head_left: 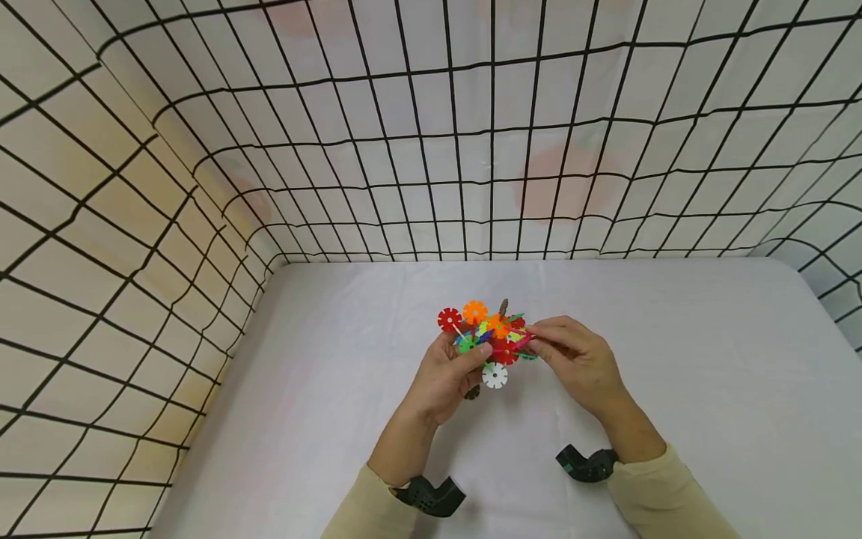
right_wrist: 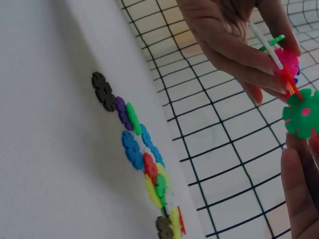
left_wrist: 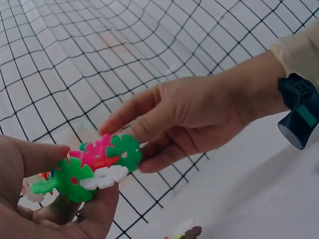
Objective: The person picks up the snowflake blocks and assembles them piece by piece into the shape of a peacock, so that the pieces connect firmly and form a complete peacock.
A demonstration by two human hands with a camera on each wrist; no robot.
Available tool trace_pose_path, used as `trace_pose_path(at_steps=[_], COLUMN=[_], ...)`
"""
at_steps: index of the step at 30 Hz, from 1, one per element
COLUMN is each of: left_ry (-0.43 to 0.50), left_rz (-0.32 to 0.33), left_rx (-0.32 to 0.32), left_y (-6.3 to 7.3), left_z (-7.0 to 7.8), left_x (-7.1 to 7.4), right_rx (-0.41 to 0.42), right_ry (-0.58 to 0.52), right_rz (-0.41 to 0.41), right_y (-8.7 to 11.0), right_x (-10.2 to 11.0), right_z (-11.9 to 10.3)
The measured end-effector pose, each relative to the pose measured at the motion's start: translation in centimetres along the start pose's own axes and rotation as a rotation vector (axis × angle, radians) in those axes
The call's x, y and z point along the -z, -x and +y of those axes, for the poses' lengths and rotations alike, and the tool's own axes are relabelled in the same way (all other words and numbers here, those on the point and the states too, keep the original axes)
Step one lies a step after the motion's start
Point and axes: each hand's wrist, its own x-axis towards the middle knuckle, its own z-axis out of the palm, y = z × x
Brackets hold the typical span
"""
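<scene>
My left hand holds a small cluster of joined plastic snowflake discs between thumb and fingers. In the left wrist view the cluster shows a bright green disc by the left thumb, a white disc and a pink disc. At its other end is a darker green disc. There my right hand pinches the cluster with thumb and forefinger. The right wrist view shows the darker green disc right at the right fingertips.
Loose discs lie on the white tabletop, among them a blue disc and a dark brown disc. From the head, the hands and cluster overlap this pile. Black wire mesh encloses the back and sides. Each wrist wears a black camera.
</scene>
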Motion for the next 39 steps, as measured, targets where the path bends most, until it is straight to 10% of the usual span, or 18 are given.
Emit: trace_pose_path(at_steps=[9,18,29,39], left_ry=[0.012,0.120,0.158,0.158], left_rz=[0.077,-0.017,-0.024,-0.040], left_rx=[-0.039,-0.083,-0.102,-0.135], left_y=[-0.2,-0.1,0.0,0.0], left_z=[-0.1,-0.6,-0.6,-0.7], left_x=[0.2,-0.5,-0.5,-0.5], right_rx=[-0.432,-0.480,-0.569,-0.157], right_ry=[0.456,0.635,0.373,-0.054], right_rz=[-0.123,-0.189,-0.152,0.068], right_y=[0.7,1.1,0.6,0.1], right_x=[-0.9,-2.2,-1.3,-1.5], right_z=[2.6,3.1,2.6,-0.1])
